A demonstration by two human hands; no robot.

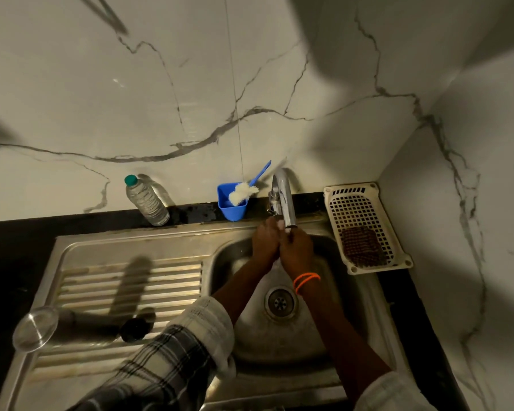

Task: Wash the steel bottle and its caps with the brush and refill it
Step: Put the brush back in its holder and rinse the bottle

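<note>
The steel bottle [72,326] is on the ribbed drainboard at the lower left, its shiny round end towards me. A black cap [134,329] sits right beside it. The brush [244,192], with white bristles and a blue handle, rests in a blue holder [232,210] behind the sink. My left hand [264,241] and my right hand [297,249] are pressed together over the basin, directly under the faucet spout [287,203]. Their fingers overlap, and whether something small is held between them is hidden.
A clear plastic water bottle [146,200] with a green cap stands on the dark ledge at the back left. A white slotted basket [365,203] holding a brown scrubber [361,247] sits right of the faucet. The sink drain [280,302] lies below my wrists. Marble walls close the back and right.
</note>
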